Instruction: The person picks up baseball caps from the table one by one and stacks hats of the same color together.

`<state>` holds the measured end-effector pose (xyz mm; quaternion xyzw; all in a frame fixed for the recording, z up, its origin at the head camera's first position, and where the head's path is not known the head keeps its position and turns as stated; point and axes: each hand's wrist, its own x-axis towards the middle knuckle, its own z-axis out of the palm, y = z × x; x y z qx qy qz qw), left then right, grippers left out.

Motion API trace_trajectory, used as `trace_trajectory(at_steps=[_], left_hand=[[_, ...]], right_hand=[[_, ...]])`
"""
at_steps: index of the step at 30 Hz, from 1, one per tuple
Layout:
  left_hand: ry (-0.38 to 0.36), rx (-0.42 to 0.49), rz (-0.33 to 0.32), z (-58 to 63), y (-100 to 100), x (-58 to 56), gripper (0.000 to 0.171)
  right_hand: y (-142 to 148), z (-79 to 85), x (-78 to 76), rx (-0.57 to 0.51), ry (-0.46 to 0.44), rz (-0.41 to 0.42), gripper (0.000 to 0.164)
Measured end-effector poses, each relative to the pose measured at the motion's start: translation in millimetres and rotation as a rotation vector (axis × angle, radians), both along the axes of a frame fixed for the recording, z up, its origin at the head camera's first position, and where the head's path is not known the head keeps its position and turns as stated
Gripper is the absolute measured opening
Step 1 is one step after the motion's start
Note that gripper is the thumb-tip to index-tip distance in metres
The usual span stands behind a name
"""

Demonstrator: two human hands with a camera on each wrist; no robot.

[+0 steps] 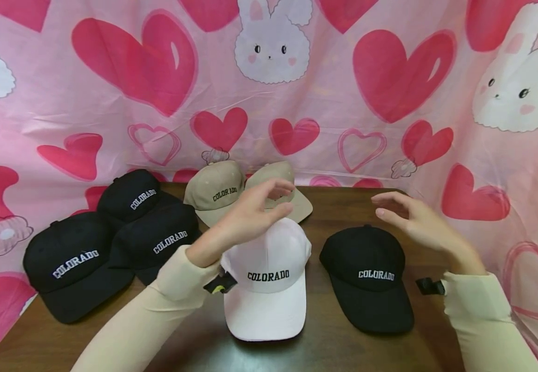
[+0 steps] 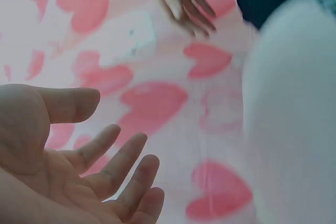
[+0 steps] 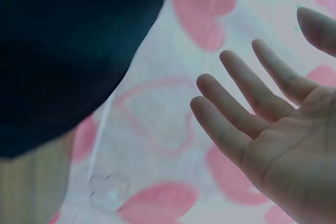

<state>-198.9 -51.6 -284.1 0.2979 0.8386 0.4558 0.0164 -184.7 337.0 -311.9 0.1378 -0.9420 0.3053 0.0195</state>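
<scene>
A white cap (image 1: 266, 299) lettered COLORADO sits at the table's middle front, brim toward me. My left hand (image 1: 255, 209) hovers by its crown, fingers loosely spread and holding nothing; from the head it overlaps the crown and a beige cap behind. In the left wrist view the white cap (image 2: 294, 114) fills the right side, beside the relaxed fingers (image 2: 123, 158). To the right lies a black COLORADO cap (image 1: 366, 274), brim toward me. Above and right of it my empty right hand (image 1: 413, 217) hangs in the air, fingers extended. The right wrist view shows that black cap (image 3: 73, 51) left of the hand.
Several black caps (image 1: 78, 263) cluster at the table's left. Two beige caps, one (image 1: 215, 188) left of the other (image 1: 299, 204), stand at the back edge. A pink cloth (image 1: 325, 108) with hearts and rabbits hangs behind and around the brown wooden table (image 1: 338, 201).
</scene>
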Motion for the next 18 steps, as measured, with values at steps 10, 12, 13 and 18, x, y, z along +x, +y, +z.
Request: trace_trajectory(at_steps=[10, 12, 13, 18], left_hand=[[-0.011, -0.014, 0.222, 0.3, -105.8, -10.1, 0.046], [-0.018, -0.034, 0.267, -0.8, -124.8, -9.0, 0.048], [-0.019, -0.047, 0.29, -1.5, -133.8, -8.7, 0.048], [-0.014, -0.088, 0.39, -11.4, -173.2, -13.1, 0.053]], right_hand=[[-55.7, 9.6, 16.3, -0.147, 0.061, 0.099, 0.043], [-65.6, 7.9, 17.4, -0.162, 0.07, 0.127, 0.043], [-70.1, 6.8, 17.5, -0.166, 0.077, 0.147, 0.043], [-90.3, 0.5, 15.8, -0.201, 0.108, 0.207, 0.045]])
